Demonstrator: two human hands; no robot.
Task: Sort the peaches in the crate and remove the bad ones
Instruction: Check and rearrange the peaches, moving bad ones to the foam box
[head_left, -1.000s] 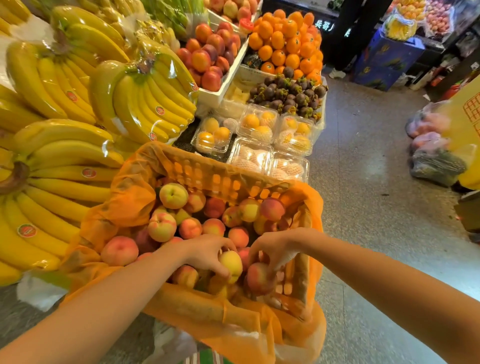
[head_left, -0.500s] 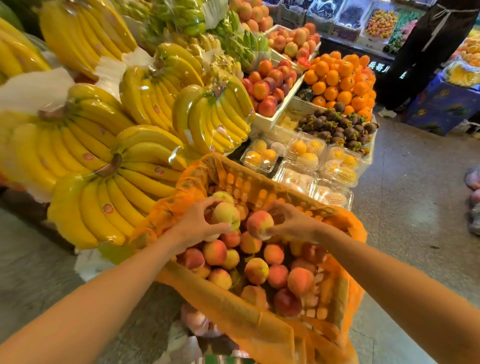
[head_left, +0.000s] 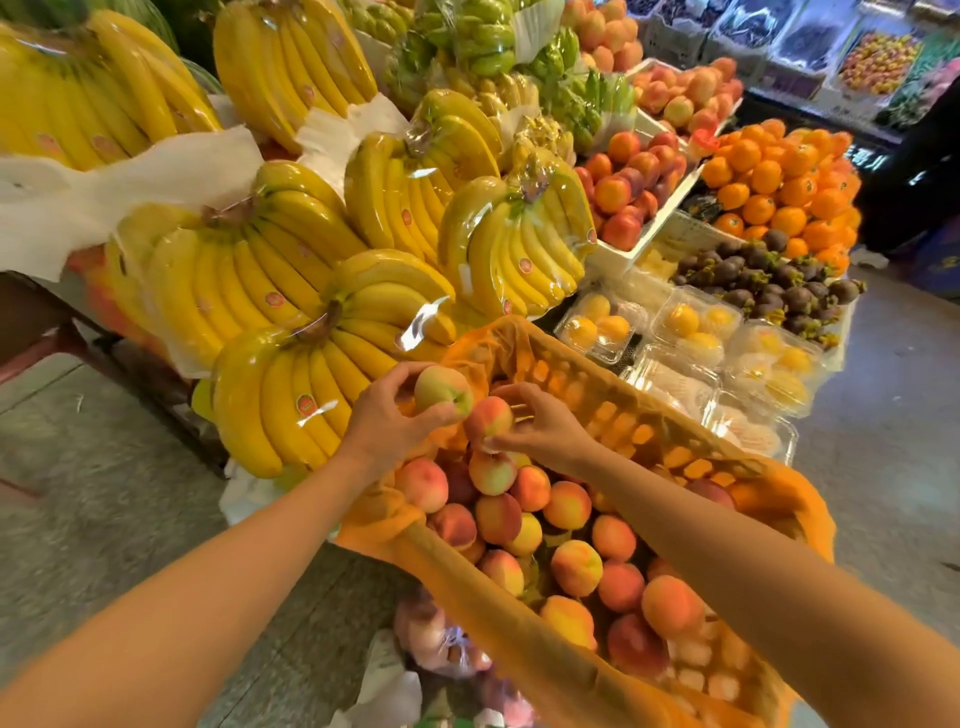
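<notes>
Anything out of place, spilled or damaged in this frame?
Nothing looks spilled or plainly damaged. One oddity: a clear bag of peaches lies on the floor just beside the crate, apart from the display.

Orange-lined crate (head_left: 628, 415) heaped with peaches (head_left: 569, 504), grey floor (head_left: 104, 493) under bagged fruit (head_left: 431, 634)

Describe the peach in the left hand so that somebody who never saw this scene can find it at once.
Start at the orange-lined plastic crate in front of the yellow banana bunches. Above its far left corner, the left hand and the right hand each hold one peach. The left hand's is the pale green-yellow peach nearer the bananas; the other, the pink-red peach, is plainly redder.
</notes>
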